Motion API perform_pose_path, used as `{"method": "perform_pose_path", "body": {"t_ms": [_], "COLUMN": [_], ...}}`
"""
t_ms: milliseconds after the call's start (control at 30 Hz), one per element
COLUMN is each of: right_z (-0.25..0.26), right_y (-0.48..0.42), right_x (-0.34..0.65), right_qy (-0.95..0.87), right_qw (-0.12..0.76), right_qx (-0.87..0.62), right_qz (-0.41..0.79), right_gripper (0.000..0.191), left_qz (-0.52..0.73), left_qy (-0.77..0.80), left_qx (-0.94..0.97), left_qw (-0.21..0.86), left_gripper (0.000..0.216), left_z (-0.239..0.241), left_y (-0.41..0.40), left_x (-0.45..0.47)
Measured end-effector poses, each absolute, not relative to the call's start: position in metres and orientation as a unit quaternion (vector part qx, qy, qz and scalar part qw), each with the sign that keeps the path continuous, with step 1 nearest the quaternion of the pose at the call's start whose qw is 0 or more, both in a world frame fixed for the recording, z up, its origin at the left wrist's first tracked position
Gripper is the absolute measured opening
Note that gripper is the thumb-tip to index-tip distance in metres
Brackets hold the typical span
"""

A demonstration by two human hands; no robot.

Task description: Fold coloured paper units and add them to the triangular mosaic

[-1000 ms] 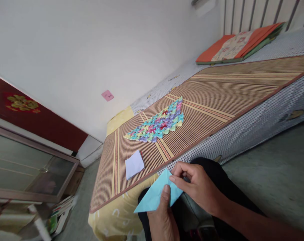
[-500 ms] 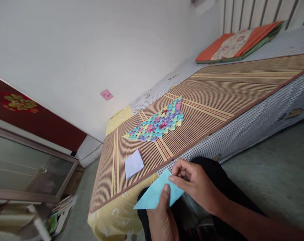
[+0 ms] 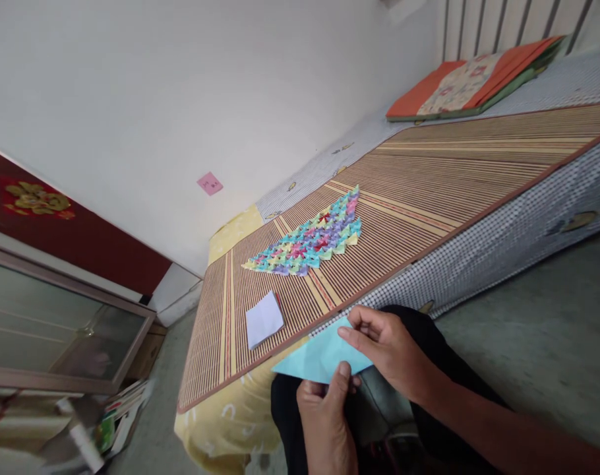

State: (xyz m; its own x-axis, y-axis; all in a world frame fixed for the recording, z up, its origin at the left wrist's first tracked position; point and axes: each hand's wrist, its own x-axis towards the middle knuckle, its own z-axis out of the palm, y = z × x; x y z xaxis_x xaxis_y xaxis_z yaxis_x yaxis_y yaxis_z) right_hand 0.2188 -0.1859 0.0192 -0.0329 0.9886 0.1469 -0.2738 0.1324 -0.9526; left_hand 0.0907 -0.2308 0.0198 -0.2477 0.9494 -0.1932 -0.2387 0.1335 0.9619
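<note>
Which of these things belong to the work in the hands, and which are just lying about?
In the job:
blue paper, held by the left hand and right hand
probably the folded pieces
perhaps the white paper

Just lying about, it seems:
orange cloth
mat
pink note on the wall

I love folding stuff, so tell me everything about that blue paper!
The light-blue paper looks thin, with straight edges and a sharp point toward the picture's left. It seems folded, but its layers can't be counted. The left hand holds its near edge, thumb on top; the right hand holds its upper right part. It's over the knees, near the striped mat.
</note>
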Motion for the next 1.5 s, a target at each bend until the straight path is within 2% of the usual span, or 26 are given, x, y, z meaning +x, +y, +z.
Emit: {"method": "perform_pose_path", "body": {"t_ms": [133, 267, 367, 567, 800, 933, 1033, 1200, 1367, 1500], "right_z": [0.017, 0.018, 0.019, 0.021, 0.02, 0.015, 0.011, 0.008, 0.01, 0.01], "right_y": [-0.181, -0.18, -0.18, -0.182, -0.187, -0.188, -0.19, -0.19, -0.182, -0.178], "right_x": [0.222, 0.223, 0.222, 0.219, 0.211, 0.211, 0.214, 0.226, 0.232, 0.228], "right_qy": [-0.457, -0.446, -0.452, -0.46, -0.48, -0.5, -0.537, -0.557, -0.524, -0.473], "right_qw": [0.608, 0.606, 0.605, 0.589, 0.596, 0.532, 0.473, 0.434, 0.483, 0.528], "right_qx": [-0.405, -0.397, -0.386, -0.372, -0.344, -0.322, -0.313, -0.301, -0.291, -0.321], "right_qz": [0.507, 0.526, 0.53, 0.551, 0.544, 0.602, 0.625, 0.641, 0.638, 0.628], "right_gripper": [0.034, 0.034, 0.034, 0.035, 0.034, 0.037, 0.036, 0.034, 0.024, 0.031], "left_qz": [0.573, 0.608, 0.613, 0.604, 0.635, 0.651, 0.649, 0.656, 0.637, 0.583], "left_qy": [0.546, 0.513, 0.498, 0.497, 0.474, 0.466, 0.457, 0.453, 0.457, 0.489], "left_qx": [0.35, 0.332, 0.32, 0.291, 0.269, 0.254, 0.244, 0.236, 0.279, 0.298], "left_qw": [0.5, 0.506, 0.523, 0.551, 0.547, 0.543, 0.557, 0.555, 0.555, 0.576], "left_gripper": [0.032, 0.031, 0.038, 0.028, 0.037, 0.038, 0.047, 0.052, 0.047, 0.032], "left_z": [0.017, 0.02, 0.021, 0.021, 0.031, 0.028, 0.026, 0.028, 0.03, 0.029], "left_y": [-0.232, -0.232, -0.232, -0.23, -0.224, -0.223, -0.222, -0.218, -0.22, -0.223], "left_x": [0.088, 0.094, 0.096, 0.092, 0.103, 0.099, 0.092, 0.083, 0.088, 0.094]}}
